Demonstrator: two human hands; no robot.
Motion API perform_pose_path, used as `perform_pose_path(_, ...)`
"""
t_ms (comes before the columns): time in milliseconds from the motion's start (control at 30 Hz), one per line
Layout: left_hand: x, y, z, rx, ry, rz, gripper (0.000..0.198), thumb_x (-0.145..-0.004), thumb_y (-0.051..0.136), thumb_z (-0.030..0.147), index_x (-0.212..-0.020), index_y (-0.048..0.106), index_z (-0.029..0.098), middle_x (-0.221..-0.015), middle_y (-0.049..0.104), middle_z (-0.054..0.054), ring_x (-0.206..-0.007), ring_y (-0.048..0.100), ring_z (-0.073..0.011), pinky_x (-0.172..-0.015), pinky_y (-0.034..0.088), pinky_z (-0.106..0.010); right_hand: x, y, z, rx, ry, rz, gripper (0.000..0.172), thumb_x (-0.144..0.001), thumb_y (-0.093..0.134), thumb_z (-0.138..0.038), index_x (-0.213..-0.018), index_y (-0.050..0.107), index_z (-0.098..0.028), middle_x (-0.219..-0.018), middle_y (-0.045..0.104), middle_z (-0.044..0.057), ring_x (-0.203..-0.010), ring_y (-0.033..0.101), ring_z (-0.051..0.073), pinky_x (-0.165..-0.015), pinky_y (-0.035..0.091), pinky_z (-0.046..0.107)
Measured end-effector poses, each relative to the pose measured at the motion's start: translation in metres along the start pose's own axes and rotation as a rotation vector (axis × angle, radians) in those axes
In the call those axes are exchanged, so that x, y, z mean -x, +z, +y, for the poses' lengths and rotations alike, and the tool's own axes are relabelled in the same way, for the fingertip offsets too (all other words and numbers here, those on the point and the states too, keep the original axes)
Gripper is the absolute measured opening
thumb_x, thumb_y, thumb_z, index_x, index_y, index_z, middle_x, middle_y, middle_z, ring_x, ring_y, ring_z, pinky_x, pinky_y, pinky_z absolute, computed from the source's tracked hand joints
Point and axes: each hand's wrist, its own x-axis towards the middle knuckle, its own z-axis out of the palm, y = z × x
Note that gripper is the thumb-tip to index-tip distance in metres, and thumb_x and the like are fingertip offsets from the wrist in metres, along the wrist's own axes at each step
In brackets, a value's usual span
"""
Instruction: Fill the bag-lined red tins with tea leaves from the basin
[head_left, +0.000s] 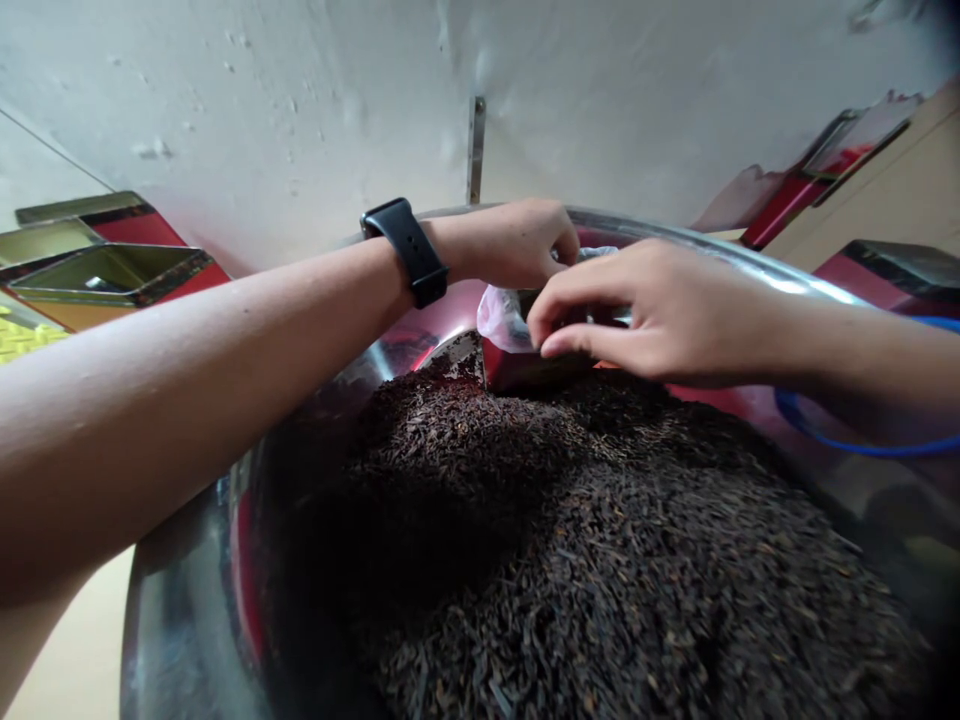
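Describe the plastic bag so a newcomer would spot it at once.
Find the big shiny metal basin holding a dark, loose heap. At the heap's far edge, right of the black wristwatch, is the partly hidden plastic bag. Its pale, crinkled film sets it apart from the dark red surface just below.

Left grip: fingertips out of sight, partly behind the right grip, which is motion-blurred. Whether either pinches the plastic bag can't be told; bag partly covered by the hands, contents unreadable. Red box below: upper part masked by bag and right grip, base hidden by dark leaves. Metal bowl: near side cut by lower edge, floor buried, left interior lost in shadow. Blue ring: partly behind right forearm, both cut by right edge. Left forearm leaves at left edge. Yellow item, left edge: cropped, kind unclear. Top-right corner: dark smudge, unidentifiable.
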Motion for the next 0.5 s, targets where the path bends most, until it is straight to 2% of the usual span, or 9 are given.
perform_pose_path(133, 0.000, 0.001, 0.001, 0.006, -0.038, 0.016, 0.036, -0.071, 0.052, 0.036, -0.094, 0.065, 0.011, -0.079, 0.063, -0.004, -0.064, 0.045, -0.0099, -0.057, 0.030, -0.022, 0.007, -0.015, 0.010, 0.078, 0.145, 0.232, 0.017, -0.080, 0.052, -0.033, -0.086, 0.063, -0.022, -0.082, 0.064, 0.002, -0.070, 0.054, 0.016, -0.064, 0.038, 0.028)
perform_pose_path(233, -0.002, 0.001, -0.001, 0.001, -0.088, -0.003, 0.036, -0.073, 0.051, 0.034, -0.099, 0.064, 0.014, -0.080, 0.063, -0.003, -0.068, 0.049, -0.0114, -0.060, 0.031, -0.022, 0.009, -0.020, 0.018, 0.133, 0.229, 0.337, 0.018, -0.080, 0.051, -0.034, -0.086, 0.062, -0.021, -0.078, 0.063, 0.004, -0.066, 0.052, 0.014, -0.061, 0.037, 0.027)
perform_pose_path(333, -0.002, 0.001, -0.002, 0.001, -0.081, -0.006, 0.035, -0.073, 0.050, 0.032, -0.102, 0.064, 0.017, -0.085, 0.063, -0.002, -0.073, 0.051, -0.0128, -0.062, 0.031, -0.022, 0.006, -0.019, 0.025, 0.192, 0.284, 0.346, 0.018, -0.078, 0.052, -0.031, -0.084, 0.063, -0.018, -0.072, 0.063, 0.005, -0.062, 0.052, 0.013, -0.059, 0.036, 0.027)
perform_pose_path(500, 0.001, -0.002, 0.000, -0.031, 0.018, 0.015, 0.034, -0.076, 0.047, 0.028, -0.105, 0.062, 0.018, -0.090, 0.064, -0.001, -0.072, 0.049, -0.0102, -0.062, 0.032, -0.020, 0.002, -0.013, 0.036, 0.227, 0.328, 0.299, 0.019, -0.074, 0.055, -0.032, -0.082, 0.065, -0.019, -0.074, 0.063, 0.006, -0.066, 0.056, 0.017, -0.061, 0.039, 0.030)
